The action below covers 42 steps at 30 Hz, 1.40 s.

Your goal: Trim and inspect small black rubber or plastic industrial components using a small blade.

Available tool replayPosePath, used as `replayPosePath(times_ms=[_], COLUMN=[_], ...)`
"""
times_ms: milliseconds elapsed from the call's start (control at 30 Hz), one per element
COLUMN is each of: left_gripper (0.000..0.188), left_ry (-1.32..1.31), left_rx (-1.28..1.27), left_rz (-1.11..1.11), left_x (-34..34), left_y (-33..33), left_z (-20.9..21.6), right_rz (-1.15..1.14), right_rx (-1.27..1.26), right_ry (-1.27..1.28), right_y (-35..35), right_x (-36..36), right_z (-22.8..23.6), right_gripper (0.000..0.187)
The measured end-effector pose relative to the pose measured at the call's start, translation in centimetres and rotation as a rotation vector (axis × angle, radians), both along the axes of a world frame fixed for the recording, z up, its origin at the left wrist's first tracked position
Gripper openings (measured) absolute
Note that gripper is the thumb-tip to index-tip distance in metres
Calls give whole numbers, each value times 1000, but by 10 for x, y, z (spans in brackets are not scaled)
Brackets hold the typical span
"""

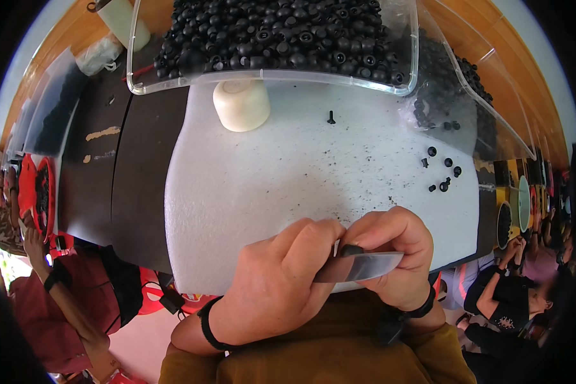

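My left hand (281, 272) is closed around a small knife, whose handle is hidden inside my fingers. The knife's blade (371, 264) points to the right, in front of my right hand. Between the thumb and fingers of my right hand (400, 256) is a small black rubber-like part (351, 250), right behind the blade. Both hands are close together over the near edge of a white foam sheet (237, 185). Whether the blade touches the part I cannot tell.
A see-through bin (272, 75) heaped with black round parts stands at the far side. An upturned cream cup (242, 105) is before it. One black stemmed piece (331, 118) and several loose parts (448, 162) lie on the foam, among dark crumbs. People work at both sides.
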<state>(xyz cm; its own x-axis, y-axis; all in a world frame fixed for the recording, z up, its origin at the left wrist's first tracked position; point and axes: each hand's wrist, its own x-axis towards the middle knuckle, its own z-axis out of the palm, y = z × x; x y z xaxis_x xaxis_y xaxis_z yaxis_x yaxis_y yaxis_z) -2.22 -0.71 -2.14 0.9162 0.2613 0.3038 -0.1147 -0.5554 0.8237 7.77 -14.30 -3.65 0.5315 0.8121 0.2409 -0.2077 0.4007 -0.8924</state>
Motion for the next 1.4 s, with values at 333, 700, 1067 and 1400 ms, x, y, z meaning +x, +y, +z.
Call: replayPosePath(times_ms=[333, 700, 1067, 1400], left_gripper=[24, 12, 21, 20], left_ry=[163, 173, 237, 231], left_rx=[61, -897, -899, -1104], left_rz=[-9, 18, -189, -243], left_x=[0, -2, -3, 4], left_y=[0, 6, 8, 10], left_z=[2, 23, 20, 15], right_rz=[-5, 6, 17, 18], right_rx=[-7, 82, 35, 0], right_ry=[-60, 8, 11, 36], right_y=[-3, -5, -5, -1], right_x=[6, 7, 3, 3], right_z=[10, 9, 4, 0], right_gripper=[25, 24, 24, 23])
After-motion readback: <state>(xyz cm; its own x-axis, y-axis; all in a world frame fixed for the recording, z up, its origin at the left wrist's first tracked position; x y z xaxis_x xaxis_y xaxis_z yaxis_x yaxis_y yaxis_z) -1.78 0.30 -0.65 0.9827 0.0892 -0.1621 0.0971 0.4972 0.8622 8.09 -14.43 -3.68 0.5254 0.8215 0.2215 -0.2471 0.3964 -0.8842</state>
